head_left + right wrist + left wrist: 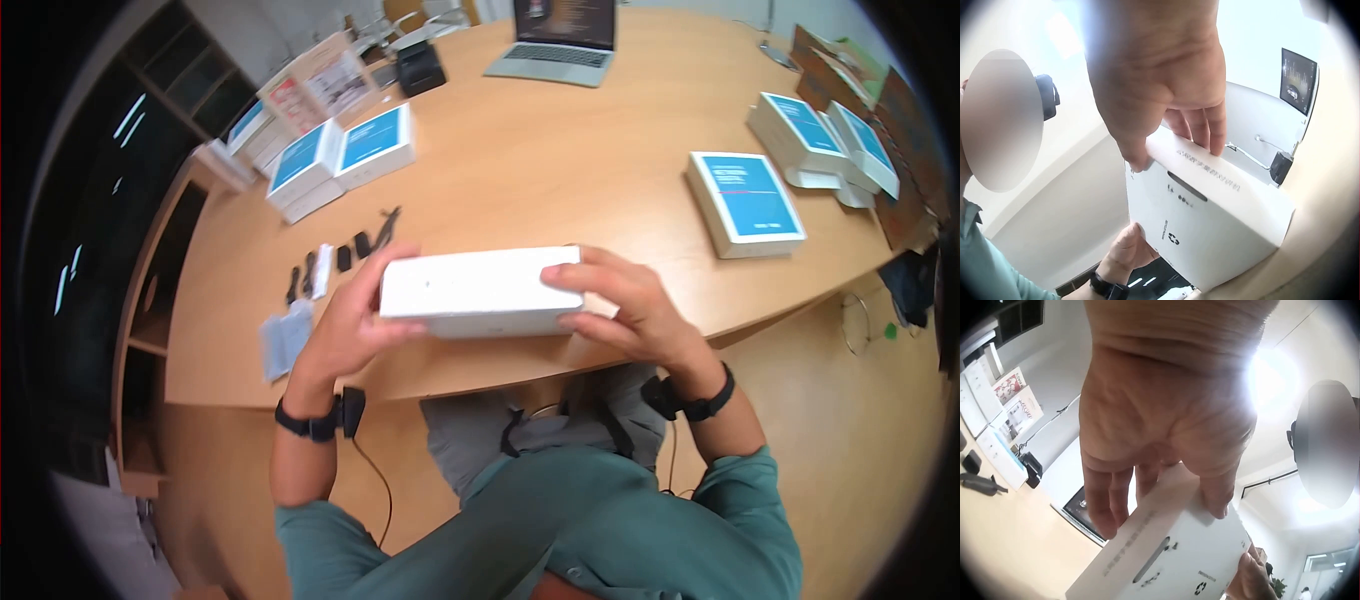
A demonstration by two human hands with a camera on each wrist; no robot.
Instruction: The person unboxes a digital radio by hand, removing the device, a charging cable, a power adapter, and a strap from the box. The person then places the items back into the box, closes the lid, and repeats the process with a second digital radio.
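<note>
White box (480, 290), contents hidden, is held over the near edge of the table (560, 180): left hand (350, 325) pinches one end, right hand (632, 300) the other. Blue-topped box (745, 200) lies to the right, near piled boxes (800, 130) beside brown cardboard (908, 150).

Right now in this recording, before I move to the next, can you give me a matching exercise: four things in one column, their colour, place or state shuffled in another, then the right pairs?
Things:
1. Box nearest the person
2. Laptop
3. Wrist straps
4. Sleeves

Colour, place or state:
A. Teal green
B. Open, at the table's far side
C. Black, worn around the arms
D. Held by the left hand and right hand

Pairs: 1-D, 2-B, 3-C, 4-A
</note>
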